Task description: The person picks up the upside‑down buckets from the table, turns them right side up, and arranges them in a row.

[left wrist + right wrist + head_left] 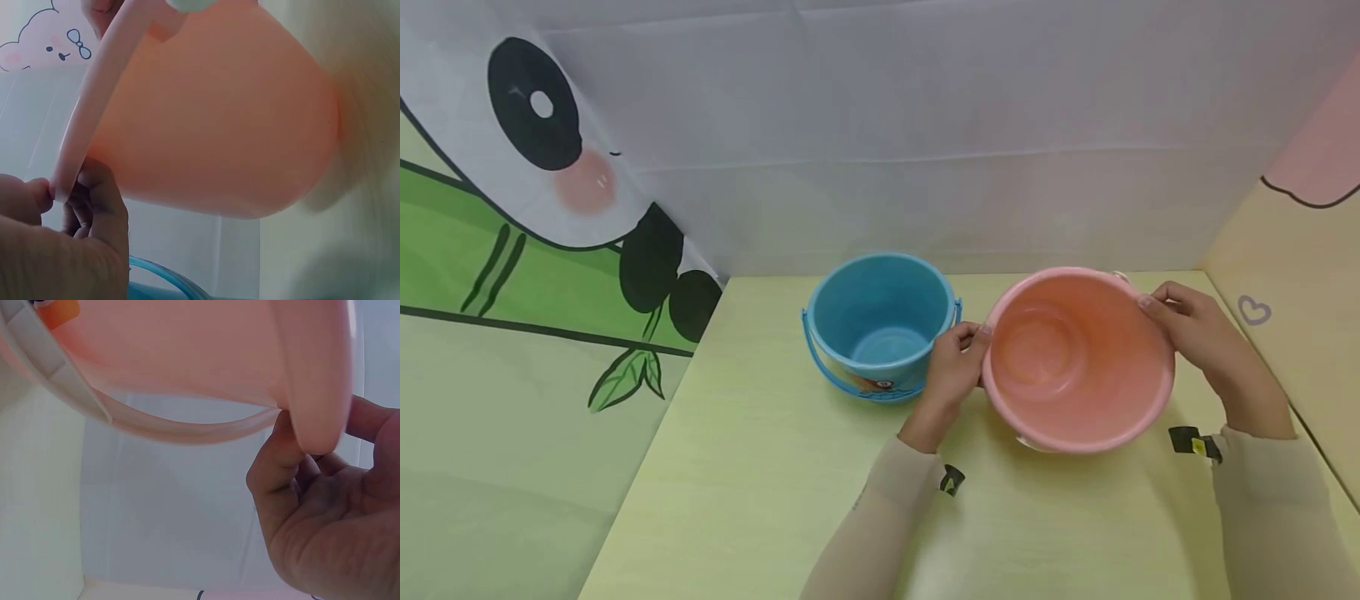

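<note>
A pink bucket (1075, 367) is tilted with its mouth toward me, on the right side of the table. My left hand (953, 367) pinches its rim at the left, thumb on one side and curled fingers on the other. At the opposite side my right hand (1198, 329) pinches the rim in the same way. In the right wrist view the bucket's pale handle (187, 433) hangs off its outer wall. Just left of the left hand a blue bucket (880, 317) stands upright with its handle down at the front; nothing shows inside either bucket.
Both buckets are over a pale yellow table (737, 500). A white sheet (925, 125) rises along the back edge. Panels with cartoon drawings flank the table, one with a small purple heart (1254, 311) at the right.
</note>
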Demonstrator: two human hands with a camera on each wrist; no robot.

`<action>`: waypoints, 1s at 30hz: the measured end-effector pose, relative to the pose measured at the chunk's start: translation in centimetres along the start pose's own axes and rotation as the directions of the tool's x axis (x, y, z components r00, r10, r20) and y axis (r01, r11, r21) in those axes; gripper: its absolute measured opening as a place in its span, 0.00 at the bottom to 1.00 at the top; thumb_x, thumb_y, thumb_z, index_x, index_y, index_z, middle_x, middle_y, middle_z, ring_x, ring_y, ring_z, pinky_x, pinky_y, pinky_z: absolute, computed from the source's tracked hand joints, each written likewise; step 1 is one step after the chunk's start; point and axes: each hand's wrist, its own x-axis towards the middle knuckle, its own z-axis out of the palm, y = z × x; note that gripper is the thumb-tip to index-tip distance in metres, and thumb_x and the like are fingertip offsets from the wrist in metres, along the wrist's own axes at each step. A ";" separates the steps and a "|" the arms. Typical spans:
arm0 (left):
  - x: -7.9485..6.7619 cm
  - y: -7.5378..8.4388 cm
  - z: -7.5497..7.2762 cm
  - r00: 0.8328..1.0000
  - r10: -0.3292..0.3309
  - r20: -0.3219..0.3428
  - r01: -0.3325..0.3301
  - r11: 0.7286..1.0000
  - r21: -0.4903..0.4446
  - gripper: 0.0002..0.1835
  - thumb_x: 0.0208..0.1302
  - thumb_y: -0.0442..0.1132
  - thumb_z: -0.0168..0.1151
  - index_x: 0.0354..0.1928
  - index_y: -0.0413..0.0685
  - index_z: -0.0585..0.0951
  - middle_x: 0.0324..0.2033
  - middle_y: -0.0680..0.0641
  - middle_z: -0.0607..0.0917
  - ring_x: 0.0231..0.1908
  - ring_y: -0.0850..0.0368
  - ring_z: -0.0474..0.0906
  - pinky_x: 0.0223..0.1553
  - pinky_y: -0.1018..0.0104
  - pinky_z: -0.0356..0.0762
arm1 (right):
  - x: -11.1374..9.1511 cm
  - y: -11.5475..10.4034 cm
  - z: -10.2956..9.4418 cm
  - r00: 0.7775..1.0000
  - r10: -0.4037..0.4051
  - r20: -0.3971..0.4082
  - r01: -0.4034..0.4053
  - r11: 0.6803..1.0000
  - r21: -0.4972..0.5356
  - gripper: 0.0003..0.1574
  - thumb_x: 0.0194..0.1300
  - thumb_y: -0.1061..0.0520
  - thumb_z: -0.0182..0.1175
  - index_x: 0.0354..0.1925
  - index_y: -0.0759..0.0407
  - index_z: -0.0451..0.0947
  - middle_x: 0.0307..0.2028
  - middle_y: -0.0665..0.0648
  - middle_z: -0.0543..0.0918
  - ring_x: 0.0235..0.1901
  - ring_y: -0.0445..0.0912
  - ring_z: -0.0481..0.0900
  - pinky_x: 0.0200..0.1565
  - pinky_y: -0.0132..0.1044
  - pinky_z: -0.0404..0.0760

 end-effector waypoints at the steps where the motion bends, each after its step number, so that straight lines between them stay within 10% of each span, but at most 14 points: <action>1: 0.0 0.0 -0.1 1.000 -0.013 0.008 0.013 1.000 -0.009 0.14 0.82 0.41 0.57 0.48 0.34 0.84 0.31 0.46 0.83 0.19 0.61 0.77 0.22 0.73 0.78 | 0.1 0.0 0.0 1.000 -0.001 0.003 0.001 1.000 0.000 0.16 0.85 0.52 0.50 0.41 0.62 0.74 0.30 0.41 0.80 0.27 0.40 0.78 0.31 0.32 0.78; 6: 0.0 -0.1 -0.1 0.997 -0.067 0.030 0.068 0.996 -0.059 0.15 0.82 0.41 0.58 0.49 0.32 0.84 0.26 0.49 0.80 0.20 0.62 0.76 0.21 0.73 0.78 | 0.6 0.0 0.1 1.000 0.013 0.008 -0.012 0.999 -0.048 0.19 0.85 0.51 0.49 0.42 0.66 0.72 0.29 0.44 0.80 0.25 0.40 0.78 0.28 0.34 0.78; 13: -0.4 -1.6 0.5 0.981 -0.189 0.050 0.194 0.968 -0.156 0.20 0.81 0.41 0.59 0.44 0.24 0.80 0.18 0.51 0.72 0.16 0.63 0.68 0.17 0.75 0.66 | 1.0 1.5 -0.2 0.962 0.159 0.222 -0.160 0.987 -0.015 0.22 0.87 0.49 0.46 0.38 0.63 0.73 0.27 0.50 0.78 0.21 0.43 0.78 0.29 0.38 0.81; 19: -0.5 -1.8 0.7 0.981 -0.183 0.065 0.192 0.964 -0.183 0.21 0.82 0.42 0.58 0.48 0.23 0.80 0.21 0.50 0.75 0.19 0.64 0.74 0.19 0.74 0.76 | 0.4 2.4 -1.0 0.945 0.195 0.261 -0.221 0.973 0.074 0.20 0.86 0.45 0.48 0.41 0.54 0.79 0.31 0.48 0.81 0.28 0.43 0.81 0.34 0.37 0.83; 25: -0.5 -1.6 0.5 0.971 -0.198 0.132 0.222 0.955 -0.196 0.22 0.83 0.43 0.56 0.53 0.23 0.80 0.28 0.49 0.78 0.23 0.62 0.79 0.24 0.72 0.82 | -1.7 4.0 -2.5 0.957 0.157 0.246 -0.178 0.982 0.067 0.10 0.86 0.49 0.49 0.59 0.43 0.73 0.43 0.39 0.86 0.41 0.39 0.86 0.42 0.35 0.86; 30: -0.7 -1.3 -0.4 0.966 -0.192 0.174 0.227 0.951 -0.212 0.17 0.81 0.37 0.57 0.58 0.26 0.78 0.34 0.48 0.81 0.28 0.60 0.82 0.28 0.71 0.84 | -3.3 4.9 -3.1 0.964 0.076 0.255 -0.107 0.989 0.107 0.21 0.84 0.61 0.52 0.62 0.35 0.71 0.48 0.38 0.88 0.46 0.38 0.87 0.44 0.35 0.87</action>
